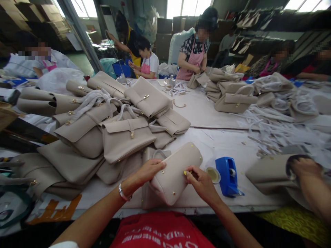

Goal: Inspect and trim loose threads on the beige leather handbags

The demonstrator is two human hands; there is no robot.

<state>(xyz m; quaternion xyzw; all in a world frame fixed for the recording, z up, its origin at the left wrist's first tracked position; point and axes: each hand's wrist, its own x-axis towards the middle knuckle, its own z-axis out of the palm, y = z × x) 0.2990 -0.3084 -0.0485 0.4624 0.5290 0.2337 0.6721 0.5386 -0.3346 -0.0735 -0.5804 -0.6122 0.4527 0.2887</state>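
A beige handbag (178, 168) is tipped on the table in front of me, its base with small gold studs turned up toward me. My left hand (151, 169) grips its left side, thumb lying on the base. At the bag's right side, my right hand (198, 179) pinches a small yellow piece (184, 173) between thumb and finger, close against the base. Some of the studs look yellow on top. Just right of that hand are a roll of tape (213, 175) and a blue tape dispenser (227, 177).
Beige handbags with gold clasps are heaped at my left (126, 137). Another stack of bags (235, 98) stands at the back right, near white paper scraps (279, 129). A co-worker's hand (306, 168) reaches into a bag (269, 172) at right. Several people work across the table.
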